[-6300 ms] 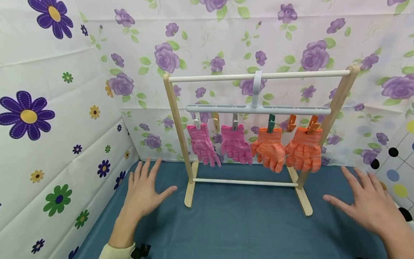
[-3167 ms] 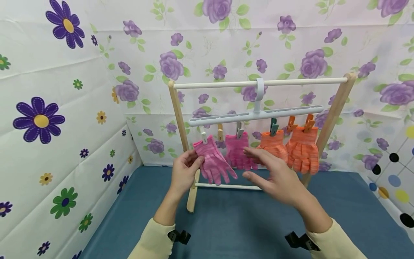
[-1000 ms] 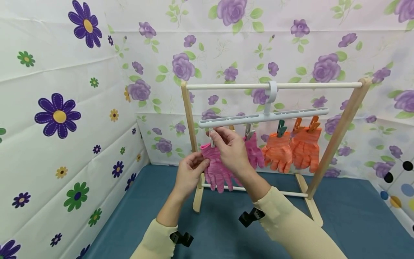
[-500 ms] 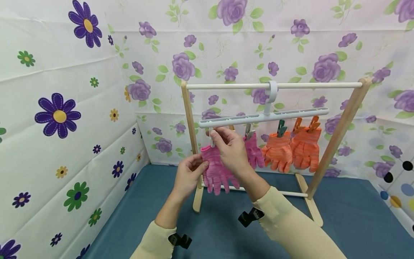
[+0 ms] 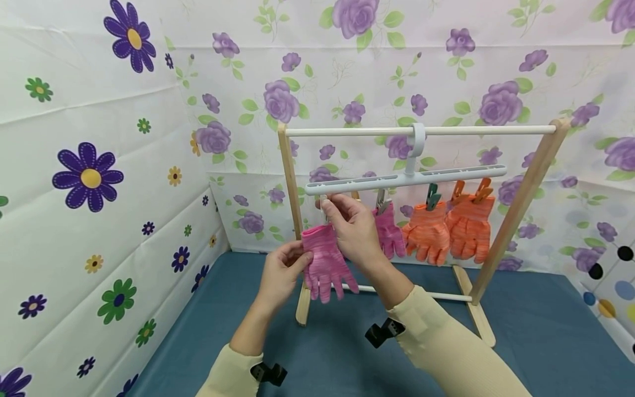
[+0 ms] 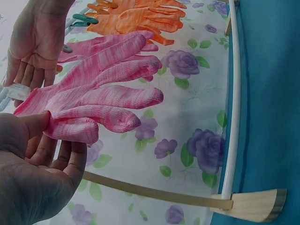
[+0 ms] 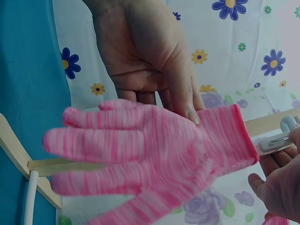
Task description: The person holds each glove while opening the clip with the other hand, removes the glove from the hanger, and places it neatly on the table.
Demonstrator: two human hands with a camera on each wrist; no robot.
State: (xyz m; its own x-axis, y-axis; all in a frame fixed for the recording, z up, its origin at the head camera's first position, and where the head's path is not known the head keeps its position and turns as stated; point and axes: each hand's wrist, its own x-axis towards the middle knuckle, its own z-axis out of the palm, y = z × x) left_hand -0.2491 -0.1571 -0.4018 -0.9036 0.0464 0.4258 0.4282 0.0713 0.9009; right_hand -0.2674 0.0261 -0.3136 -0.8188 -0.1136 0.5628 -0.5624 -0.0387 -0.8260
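My left hand (image 5: 279,275) pinches a pink striped glove (image 5: 327,262) by the side near its cuff, thumb in front. In the right wrist view, that glove (image 7: 154,145) hangs spread, fingers loose. My right hand (image 5: 358,231) pinches a white clothespin (image 7: 276,141) under the left end of the grey-white hanger (image 5: 357,184). The cuff edge lies right at the clothespin's tip and looks free of it. Behind my right hand, a second pink glove (image 5: 389,231) hangs from a grey clothespin (image 5: 382,202), partly hidden.
Two orange gloves (image 5: 428,234) hang farther right, one from a green clothespin (image 5: 432,196), the other from an orange one (image 5: 483,191). Another orange clothespin (image 5: 457,190) holds nothing visible. The hanger hooks over a wooden rack's white top bar (image 5: 347,132). A blue cloth (image 5: 337,353) lies underneath.
My right hand came from the right side to the white clothespin. My left hand took hold of the pink glove and has just drawn it slightly left and down from the clothespin.
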